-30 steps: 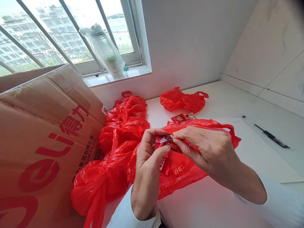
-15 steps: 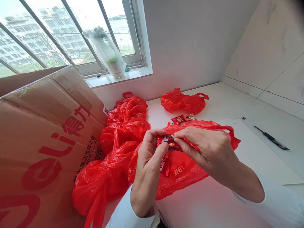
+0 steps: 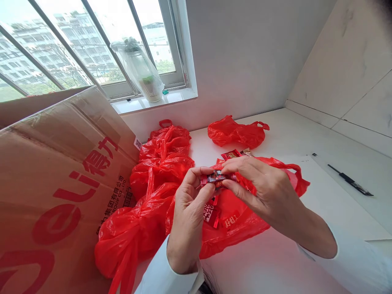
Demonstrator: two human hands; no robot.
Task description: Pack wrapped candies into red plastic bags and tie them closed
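Note:
Pinched between the thumb and fingers of my left hand (image 3: 191,208) is a small wrapped candy (image 3: 217,176) in a shiny red and dark wrapper. My right hand (image 3: 260,188) grips the other end of it with thumb and index finger. Under both hands a red plastic bag (image 3: 235,228) lies spread out, with white printing on it. Another red candy packet (image 3: 211,214) rests on the bag, just below my left thumb. Beyond my right hand lie a red packet (image 3: 231,154) and a brown patterned packet (image 3: 246,152), partly covered.
Several knotted, filled red bags (image 3: 159,167) line the left side beside a large cardboard box (image 3: 70,183). A crumpled red bag (image 3: 237,131) sits near the wall. On the right are a white sheet (image 3: 330,200) and a black pen (image 3: 350,180). A bagged cup (image 3: 147,81) stands on the windowsill.
The candy has turned slightly between my fingers, showing more of its printed side. My right fingers have shifted a little and parted wider. The view has moved slightly.

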